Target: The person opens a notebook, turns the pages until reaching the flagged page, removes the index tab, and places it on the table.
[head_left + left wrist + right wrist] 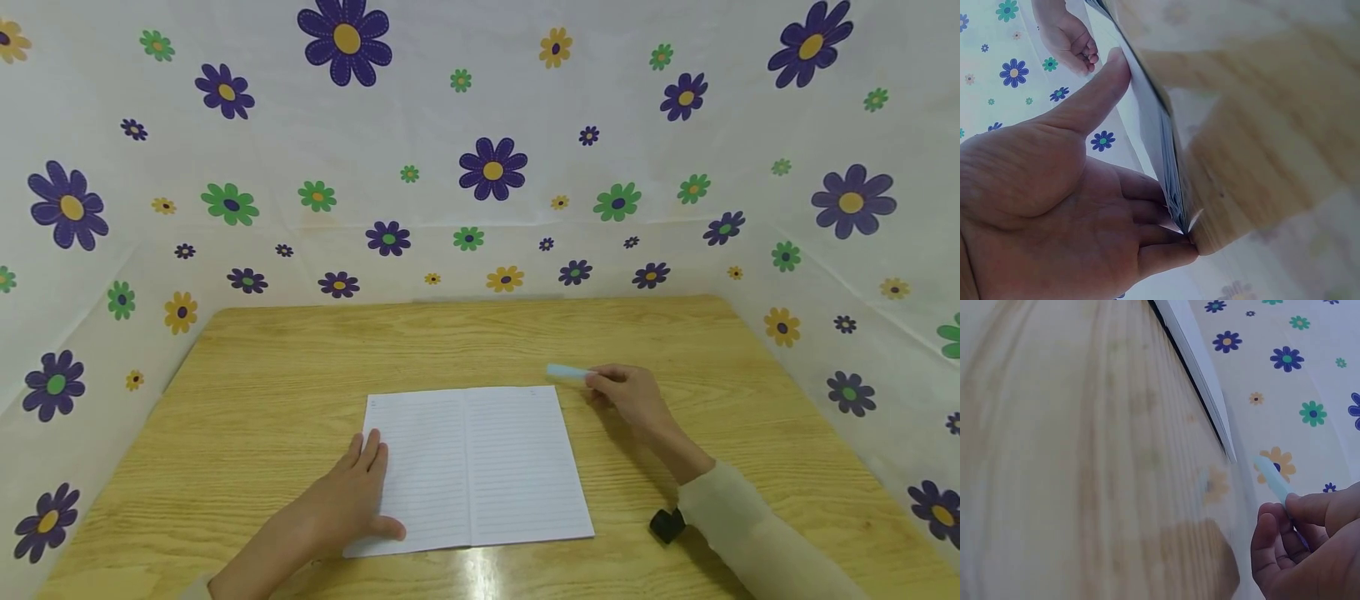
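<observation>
An open notebook [517,475] with ruled, unwritten pages lies flat on the table. My left hand [341,504] rests on its left page edge, thumb on the lower part of the page and fingers extended along the side. In the left wrist view, the thumb touches the page and the fingertips meet the edge of the notebook [1157,144]. Beyond the notebook's upper right corner, my right hand [630,402] pinches a slim pale blue stick-like thing [567,372] between thumb and fingers. Its free end points left; the fingers hide the other end, so its exact kind cannot be told.
The wood-grain table [247,375] extends around the notebook. A white cloth with printed flowers [427,117] surrounds the back and both sides. A small black object [666,526] sits at the right wrist, by the cream sleeve [750,525].
</observation>
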The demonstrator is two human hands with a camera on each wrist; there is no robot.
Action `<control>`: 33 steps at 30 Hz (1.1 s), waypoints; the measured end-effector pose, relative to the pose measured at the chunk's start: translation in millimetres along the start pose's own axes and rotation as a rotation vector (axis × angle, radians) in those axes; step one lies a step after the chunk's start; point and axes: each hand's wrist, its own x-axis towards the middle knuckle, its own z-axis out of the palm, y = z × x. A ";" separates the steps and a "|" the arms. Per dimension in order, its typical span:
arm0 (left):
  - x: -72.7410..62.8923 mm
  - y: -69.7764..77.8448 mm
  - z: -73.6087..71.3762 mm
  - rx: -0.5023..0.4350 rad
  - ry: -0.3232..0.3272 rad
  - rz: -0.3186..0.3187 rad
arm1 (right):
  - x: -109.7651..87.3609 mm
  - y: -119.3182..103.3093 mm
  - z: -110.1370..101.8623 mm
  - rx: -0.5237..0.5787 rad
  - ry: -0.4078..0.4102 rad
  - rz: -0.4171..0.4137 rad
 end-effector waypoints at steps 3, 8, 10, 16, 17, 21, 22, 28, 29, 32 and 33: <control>0.2 0.8 -0.9 -0.002 0.000 0.002 | -1.9 0.3 -5.7 -0.006 0.006 0.001; -0.8 0.3 -0.8 -0.004 0.003 0.003 | -4.1 0.8 -14.8 -0.006 0.015 0.001; -1.1 -0.3 -0.4 -0.006 0.003 0.005 | -4.6 1.5 -18.4 -0.007 0.023 0.001; -1.3 -0.8 -0.3 -0.019 0.001 0.004 | -6.6 4.4 -28.5 -0.004 0.040 0.002; -1.1 -0.8 -0.2 -0.021 0.002 0.005 | -6.9 4.9 -30.1 -0.006 0.042 0.002; -0.8 -0.5 0.1 -0.012 0.000 0.002 | -8.4 6.0 -35.4 -0.028 0.051 0.008; -0.5 -0.1 -0.1 -0.008 -0.002 0.002 | -8.6 6.1 -36.7 -0.042 0.055 0.011; 0.2 0.9 -1.2 -0.006 -0.009 -0.004 | -11.8 4.5 -42.2 -0.084 0.079 0.020; 0.2 0.7 -1.1 -0.009 -0.009 -0.003 | -12.1 4.6 -43.2 -0.081 0.083 0.023; 0.6 0.1 -0.5 -0.016 -0.009 -0.008 | -11.7 7.0 -47.3 -0.062 0.092 0.035; 0.9 0.1 -0.5 -0.018 -0.009 -0.008 | -11.5 7.8 -48.8 -0.053 0.093 0.038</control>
